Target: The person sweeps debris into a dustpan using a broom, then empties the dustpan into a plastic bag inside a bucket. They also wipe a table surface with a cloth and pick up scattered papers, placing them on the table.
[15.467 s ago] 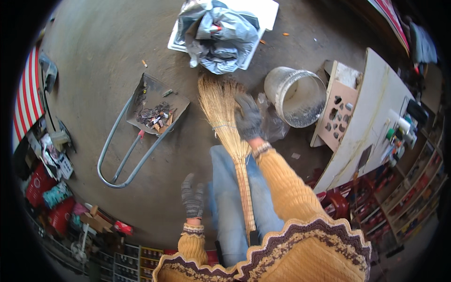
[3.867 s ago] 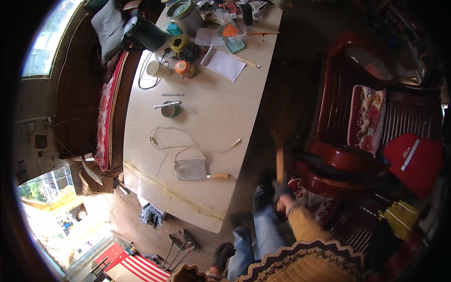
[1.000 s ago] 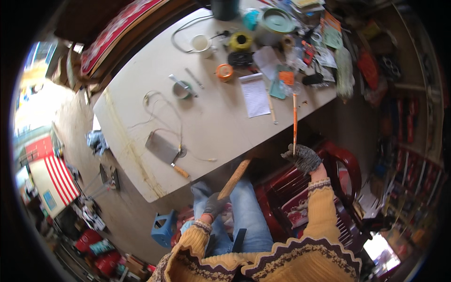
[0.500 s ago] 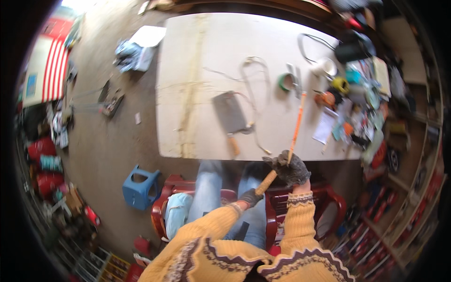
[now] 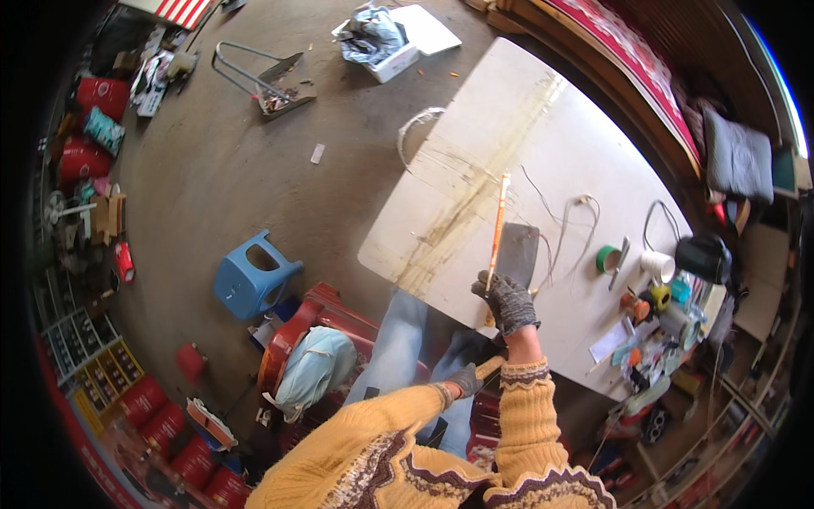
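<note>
My right hand (image 5: 509, 307), in a grey knit glove, is closed around a long thin orange-and-white stick (image 5: 498, 229). It holds the stick nearly upright over the table's near edge. Lower and to the left, my gloved left hand (image 5: 463, 381) is above my lap, closed on a pale wooden rod (image 5: 489, 367). The rod's far end points toward my right forearm. On the white table (image 5: 458, 212), just beyond my right hand, lies a grey flat-bladed cleaver (image 5: 519, 254); my hand partly hides it.
A green tape roll (image 5: 607, 259), a white cup (image 5: 658, 266) and a black kettle (image 5: 704, 258) stand at the table's right, near a cluttered pile. A blue stool (image 5: 259, 276) and a red chair holding a light-blue bag (image 5: 318, 369) are on the left. A dustpan (image 5: 284, 89) lies farther off.
My view has turned, so the table appears rotated and farther right. My right hand, earlier beside the wooden rod's end, is now apart from it with the orange-and-white stick.
</note>
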A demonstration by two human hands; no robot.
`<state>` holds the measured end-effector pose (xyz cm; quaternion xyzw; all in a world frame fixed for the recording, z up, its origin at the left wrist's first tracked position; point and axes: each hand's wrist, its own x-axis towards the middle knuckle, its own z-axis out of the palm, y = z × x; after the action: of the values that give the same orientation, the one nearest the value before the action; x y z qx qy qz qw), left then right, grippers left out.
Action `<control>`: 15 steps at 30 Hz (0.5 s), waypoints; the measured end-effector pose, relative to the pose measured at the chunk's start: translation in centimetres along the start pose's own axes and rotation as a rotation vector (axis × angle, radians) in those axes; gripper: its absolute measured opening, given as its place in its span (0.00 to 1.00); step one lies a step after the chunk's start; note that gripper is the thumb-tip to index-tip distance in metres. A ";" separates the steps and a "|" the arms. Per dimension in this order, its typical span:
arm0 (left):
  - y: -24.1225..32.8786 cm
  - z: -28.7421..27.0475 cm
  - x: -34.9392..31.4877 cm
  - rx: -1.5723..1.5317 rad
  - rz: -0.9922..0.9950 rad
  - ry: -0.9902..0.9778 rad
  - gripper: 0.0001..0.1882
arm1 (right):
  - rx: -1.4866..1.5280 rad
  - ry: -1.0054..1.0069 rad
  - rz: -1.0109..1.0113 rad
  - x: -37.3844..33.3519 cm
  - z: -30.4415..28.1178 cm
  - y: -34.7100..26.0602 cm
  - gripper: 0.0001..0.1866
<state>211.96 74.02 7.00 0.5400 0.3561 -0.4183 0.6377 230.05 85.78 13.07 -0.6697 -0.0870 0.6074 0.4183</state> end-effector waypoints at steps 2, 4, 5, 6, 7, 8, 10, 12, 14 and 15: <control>-0.3 -0.7 -0.1 -0.091 -0.060 -0.039 0.28 | -0.162 -0.080 -0.077 2.3 2.5 -1.1 0.15; -0.5 -1.4 -0.1 -0.124 -0.062 -0.039 0.28 | -0.520 -0.137 -0.241 4.7 4.9 -1.5 0.16; -0.6 -1.8 -0.1 -0.138 -0.062 -0.041 0.28 | -0.806 -0.149 -0.400 6.0 6.2 -1.5 0.16; -0.7 -2.2 -0.2 -0.158 -0.059 -0.045 0.27 | -0.506 -0.191 -0.297 7.6 7.9 -1.1 0.17; -0.9 -2.6 -0.1 -0.177 -0.059 -0.048 0.27 | -0.089 -0.271 -0.186 9.1 9.5 -0.6 0.19; -0.8 -3.1 -0.1 -0.195 -0.063 -0.056 0.27 | 0.132 -0.330 -0.140 10.6 10.7 -0.2 0.18; -0.9 -3.9 -0.1 -0.230 -0.054 -0.066 0.26 | 0.417 -0.383 0.021 13.5 13.4 0.8 0.15; -0.9 -4.7 0.0 -0.257 -0.049 -0.075 0.26 | 0.602 -0.374 0.204 16.5 16.1 1.6 0.12; -1.0 -5.5 0.1 -0.282 -0.047 -0.080 0.26 | 0.887 -0.434 0.358 19.3 18.2 1.9 0.09; -0.9 -6.1 0.2 -0.296 -0.050 -0.085 0.25 | 1.104 -0.366 0.590 20.8 19.0 2.0 0.07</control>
<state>211.16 79.96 5.49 0.4126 0.4000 -0.3994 0.7143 217.54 106.15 -1.96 -0.2379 0.3556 0.7564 0.4947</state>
